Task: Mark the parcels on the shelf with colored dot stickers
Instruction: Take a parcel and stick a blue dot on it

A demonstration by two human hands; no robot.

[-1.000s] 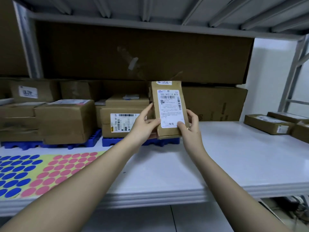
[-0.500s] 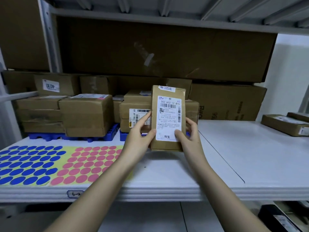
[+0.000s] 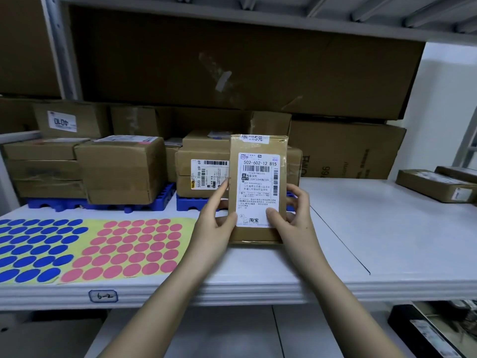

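A slim brown parcel [image 3: 259, 233] with a white shipping label stands upright above the white shelf [image 3: 374, 228], label facing me. My left hand [image 3: 214, 223] grips its left edge, thumb on the label's lower left corner. My right hand [image 3: 294, 218] grips its right edge, thumb on the label's lower right. A sheet of pink dot stickers [image 3: 129, 249] lies flat on the shelf to the left, and a sheet of blue dot stickers [image 3: 33, 249] lies further left. No dot sticker shows on the held parcel's face.
Cardboard parcels [image 3: 121, 171] stand stacked on blue plastic pallets [image 3: 103, 202] at the back left. Large flat cartons [image 3: 346, 151] lean along the back. Two flat parcels [image 3: 436, 187] lie at the right edge. A "6-2" tag [image 3: 103, 296] marks the shelf's front lip.
The parcel and both hands have come lower and closer to me over the shelf's front part. The view has shifted, so more of the sticker sheets shows at left.
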